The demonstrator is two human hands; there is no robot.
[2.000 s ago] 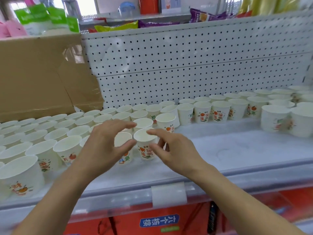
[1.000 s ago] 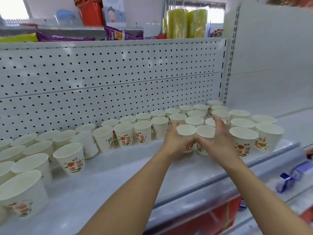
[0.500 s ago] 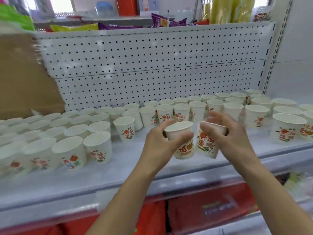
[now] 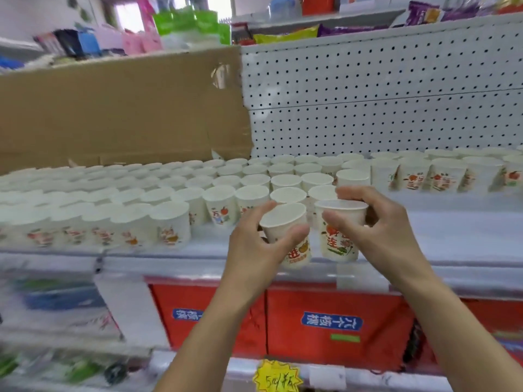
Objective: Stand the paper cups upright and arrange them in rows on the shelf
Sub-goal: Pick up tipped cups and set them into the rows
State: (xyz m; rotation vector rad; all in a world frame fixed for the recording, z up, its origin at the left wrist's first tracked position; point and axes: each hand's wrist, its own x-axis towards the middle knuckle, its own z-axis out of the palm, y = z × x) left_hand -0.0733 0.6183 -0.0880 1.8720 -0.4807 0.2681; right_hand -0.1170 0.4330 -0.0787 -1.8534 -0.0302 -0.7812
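My left hand (image 4: 254,244) grips a white paper cup (image 4: 291,233) with a red and orange print, tilted slightly toward me. My right hand (image 4: 379,222) holds a second printed paper cup (image 4: 339,236) upright beside it. Both cups hover over the front edge of the white shelf (image 4: 452,239), just right of the packed rows of upright cups (image 4: 169,199). More upright cups (image 4: 441,174) line the back right along the pegboard.
A cardboard sheet (image 4: 121,108) leans against the back on the left, white pegboard (image 4: 382,94) on the right. Red boxes (image 4: 334,321) sit on the shelf below. A yellow price tag (image 4: 277,377) hangs at the lower edge. Bare shelf surface lies right of my hands.
Each hand picked a cup from the right-hand group and carried it left. The view swung left, so both held cups now sit beside the packed rows.
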